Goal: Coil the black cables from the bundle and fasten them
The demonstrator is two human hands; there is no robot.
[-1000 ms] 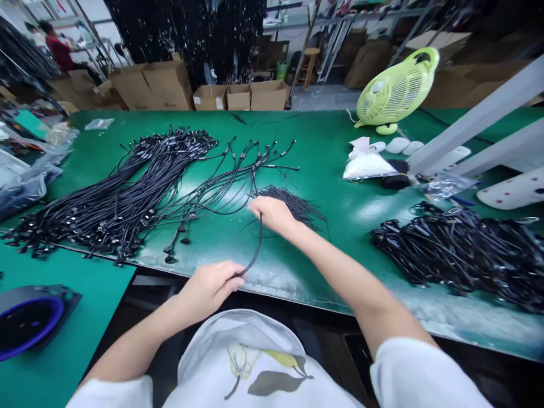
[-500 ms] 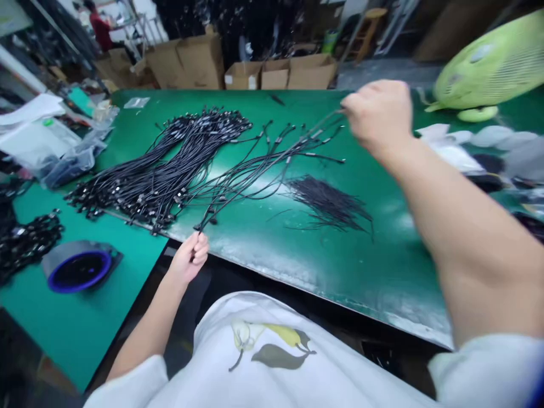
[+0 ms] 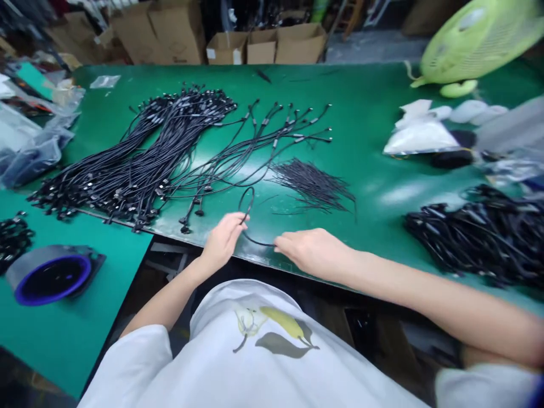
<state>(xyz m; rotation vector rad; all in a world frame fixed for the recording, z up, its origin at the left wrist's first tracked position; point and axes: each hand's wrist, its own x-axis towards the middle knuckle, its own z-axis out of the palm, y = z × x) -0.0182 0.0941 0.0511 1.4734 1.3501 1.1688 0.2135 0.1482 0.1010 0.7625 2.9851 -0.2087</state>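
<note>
My left hand [image 3: 224, 239] is closed on a black cable [image 3: 258, 242] at the table's front edge, and a small loop of it rises above the fingers. To the right, my right hand [image 3: 312, 252] pinches the same cable, which sags between the two hands. Beyond them several loose cables [image 3: 238, 153] lie fanned out, beside a large bundle of black cables [image 3: 157, 147] with connectors at both ends. A pile of thin black ties [image 3: 317, 184] rests just behind my right hand.
Coiled black cables [image 3: 480, 232] lie at the right of the green table [image 3: 374, 226]. Behind them are a white bag [image 3: 420, 136] and a green fan [image 3: 476, 42]. A blue-rimmed round object [image 3: 53, 277] sits at the left. Cardboard boxes [image 3: 297, 44] stand past the far edge.
My right hand has come down from far right to near my left hand, which moved slightly right. The cable, stretched between them before, is now slack and looped. The view has shifted.
</note>
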